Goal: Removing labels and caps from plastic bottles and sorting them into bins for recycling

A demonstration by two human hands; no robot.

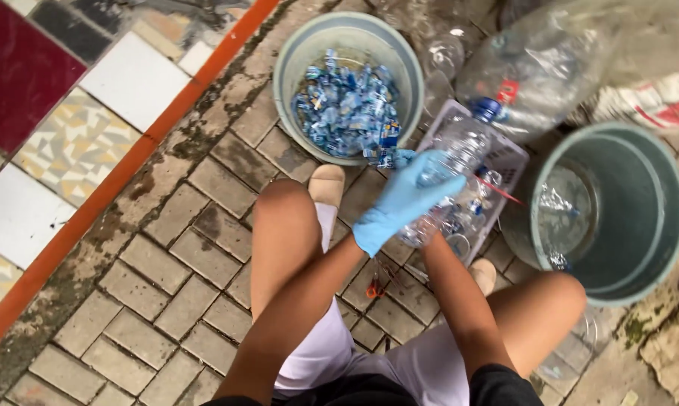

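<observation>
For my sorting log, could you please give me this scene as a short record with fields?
left hand: in a blue glove, gripping the clear plastic bottle
right hand: hidden behind the bottle and left hand
left bucket: holds torn blue labels
right bucket: holds a few clear bottles
basket: white crate under the bottle
ground: paving bricks, orange-handled scissors between the feet

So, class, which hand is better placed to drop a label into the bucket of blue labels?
Left. The gloved left hand, gripping the bottle, sits beside that bucket; the right forearm ends under the bottle, its hand hidden and farther away.
</observation>
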